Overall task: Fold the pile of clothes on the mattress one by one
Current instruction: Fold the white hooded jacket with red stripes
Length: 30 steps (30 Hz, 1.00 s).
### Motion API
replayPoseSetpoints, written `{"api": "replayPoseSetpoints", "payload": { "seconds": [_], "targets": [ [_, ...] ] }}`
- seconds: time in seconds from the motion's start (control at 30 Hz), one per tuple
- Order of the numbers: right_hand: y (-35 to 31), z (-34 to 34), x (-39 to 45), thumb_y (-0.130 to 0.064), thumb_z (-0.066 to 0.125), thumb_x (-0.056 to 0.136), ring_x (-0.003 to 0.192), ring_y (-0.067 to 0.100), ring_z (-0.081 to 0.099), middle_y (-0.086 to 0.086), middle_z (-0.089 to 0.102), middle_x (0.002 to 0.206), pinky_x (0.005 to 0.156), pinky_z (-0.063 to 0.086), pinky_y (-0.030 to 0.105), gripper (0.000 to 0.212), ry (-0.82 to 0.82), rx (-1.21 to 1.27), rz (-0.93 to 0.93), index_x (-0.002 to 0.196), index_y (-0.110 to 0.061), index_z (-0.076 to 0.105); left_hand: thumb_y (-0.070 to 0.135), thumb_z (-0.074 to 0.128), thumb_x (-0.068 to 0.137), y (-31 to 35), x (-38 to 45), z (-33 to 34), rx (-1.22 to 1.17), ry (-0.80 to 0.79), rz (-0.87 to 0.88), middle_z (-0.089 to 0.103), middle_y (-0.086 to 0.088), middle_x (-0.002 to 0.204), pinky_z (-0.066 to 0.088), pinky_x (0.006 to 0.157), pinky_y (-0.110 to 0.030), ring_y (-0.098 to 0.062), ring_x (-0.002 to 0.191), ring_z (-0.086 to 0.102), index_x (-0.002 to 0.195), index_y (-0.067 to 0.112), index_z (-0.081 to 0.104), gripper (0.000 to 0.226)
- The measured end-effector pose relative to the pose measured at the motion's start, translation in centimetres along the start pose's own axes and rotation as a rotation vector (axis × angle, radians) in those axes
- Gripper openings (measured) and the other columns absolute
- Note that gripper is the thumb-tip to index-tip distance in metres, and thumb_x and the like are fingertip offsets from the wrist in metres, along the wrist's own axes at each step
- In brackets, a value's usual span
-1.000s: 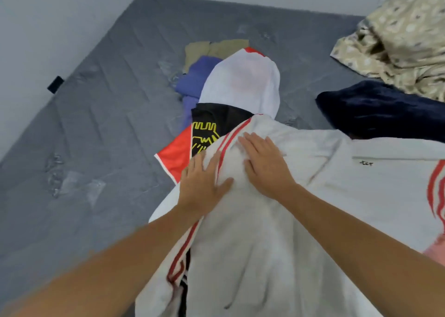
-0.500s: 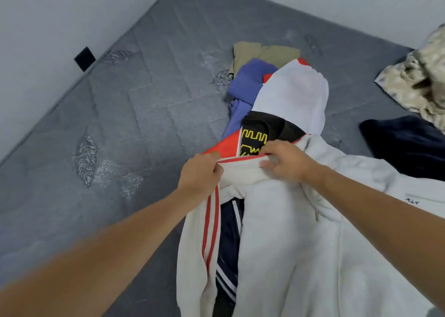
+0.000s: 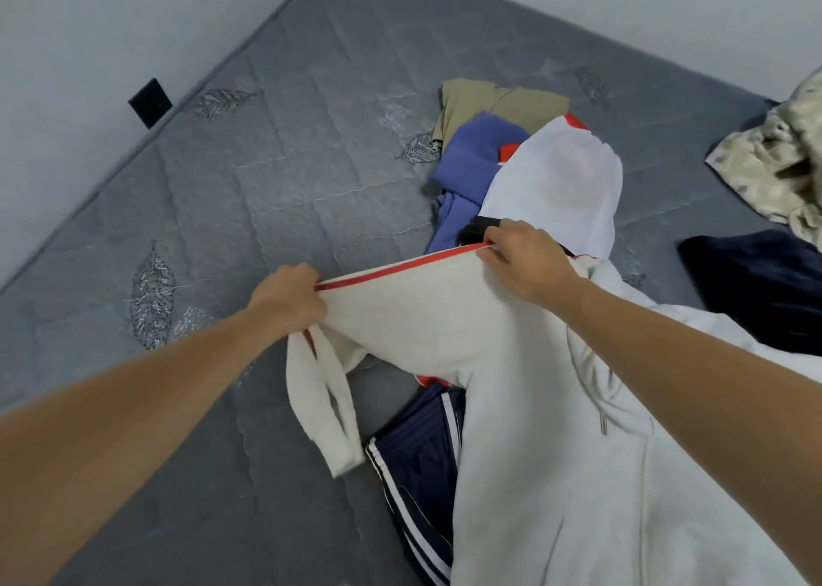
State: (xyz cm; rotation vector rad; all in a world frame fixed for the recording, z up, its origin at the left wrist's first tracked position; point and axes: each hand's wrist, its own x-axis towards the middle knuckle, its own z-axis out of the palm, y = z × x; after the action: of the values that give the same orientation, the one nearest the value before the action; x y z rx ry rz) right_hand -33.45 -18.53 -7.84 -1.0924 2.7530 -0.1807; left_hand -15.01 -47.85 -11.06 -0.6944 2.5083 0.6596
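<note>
Over mattress | white garment stretched between hands | left hand, right hand both pinching its red-trimmed edge

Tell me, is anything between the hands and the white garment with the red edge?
No. The left hand and right hand both already grip the white fleecy garment directly along its red edge, nothing between.

just one head cam | looks forward and down, tilted | close over the mattress near its left edge
</note>
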Motion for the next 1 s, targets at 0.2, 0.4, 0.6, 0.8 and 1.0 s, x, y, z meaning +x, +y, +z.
{"api": "replayPoseSetpoints", "payload": {
  "seconds": [0.2, 0.4, 0.6, 0.8, 1.0],
  "targets": [
    [0.2, 1.4, 1.2, -0.025, 0.052, 0.104, 0.093, 0.037, 0.055, 0.011, 0.058, 0.099, 0.073, 0.042, 0.045, 0.019, 0.090, -0.054, 0.004, 0.105, -0.009, 0.063, 0.002, 0.045, 0.096, -3.4, 2.6, -1.9, -0.191, 0.167, 0.175, 0.061, -0.006, 0.075, 0.041, 0.057, -0.032, -0.023, 0.071, 0.059, 0.079, 0.009, 0.060, 0.023],
    [-0.1, 2.7, 2.3, -0.017, 0.056, 0.100, 0.092, 0.038, 0.052, 0.011, 0.055, 0.097, 0.071, 0.036, 0.043, 0.012, 0.159, -0.154, 0.080, 0.105, -0.009, 0.062, 0.003, 0.057, 0.091, -5.3, 3.0, -2.2, -0.142, -0.129, 0.160, 0.063, 0.000, 0.095, 0.048, 0.062, -0.028, -0.013, 0.080, 0.060, 0.101, 0.014, 0.059, 0.015],
    [-0.8, 3.9, 2.2, -0.017, 0.055, 0.101, 0.097, 0.039, 0.052, 0.014, 0.057, 0.103, 0.075, 0.035, 0.045, 0.017, 0.173, -0.243, 0.120, 0.112, -0.008, 0.065, 0.015, 0.059, 0.088, -7.0, 3.3, -3.2, -0.084, 0.037, -0.053, 0.062, -0.008, 0.072, 0.043, 0.055, -0.030, -0.023, 0.065, 0.058, 0.070, 0.006, 0.059, 0.020],
    [-0.7, 3.9, 1.7, -0.020, 0.053, 0.103, 0.098, 0.039, 0.051, 0.015, 0.056, 0.104, 0.076, 0.038, 0.047, 0.019, 0.202, -0.243, 0.150, 0.113, -0.007, 0.063, 0.027, 0.058, 0.104, -6.7, 3.1, -3.4, -0.500, 0.010, 0.025, 0.066, -0.009, 0.090, 0.049, 0.074, -0.036, -0.021, 0.080, 0.059, 0.097, 0.004, 0.067, 0.026],
    [-0.7, 3.5, 2.0, -0.017, 0.055, 0.101, 0.099, 0.038, 0.050, 0.014, 0.056, 0.103, 0.076, 0.036, 0.045, 0.017, 0.155, -0.239, 0.172, 0.112, -0.009, 0.064, 0.046, 0.067, 0.096, -9.8, 4.1, -5.9, -0.070, 0.141, 0.087, 0.064, -0.001, 0.074, 0.047, 0.067, -0.036, -0.026, 0.077, 0.062, 0.078, 0.018, 0.068, 0.033]
  ]
}}
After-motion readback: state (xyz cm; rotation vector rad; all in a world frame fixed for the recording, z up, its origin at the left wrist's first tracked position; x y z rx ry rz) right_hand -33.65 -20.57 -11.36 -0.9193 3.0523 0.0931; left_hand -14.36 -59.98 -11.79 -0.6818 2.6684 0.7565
